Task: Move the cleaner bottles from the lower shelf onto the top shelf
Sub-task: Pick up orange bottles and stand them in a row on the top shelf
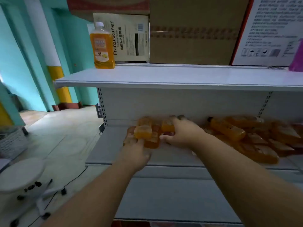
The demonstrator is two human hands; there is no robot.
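Early stage: one bottle (102, 46) standing on top shelf (164, 76), upper left. Left hand (136, 149) and right hand (182, 133) each gripping a bottle mid-frame; pile (246, 136) waiting on lower shelf (164, 156), right.

A white Franziskaner carton (131, 37) is standing beside a taped brown cardboard box (193, 38). A white round stool (21, 175) is sitting on the tiled floor (65, 128), a black cable (72, 179) trailing nearby.
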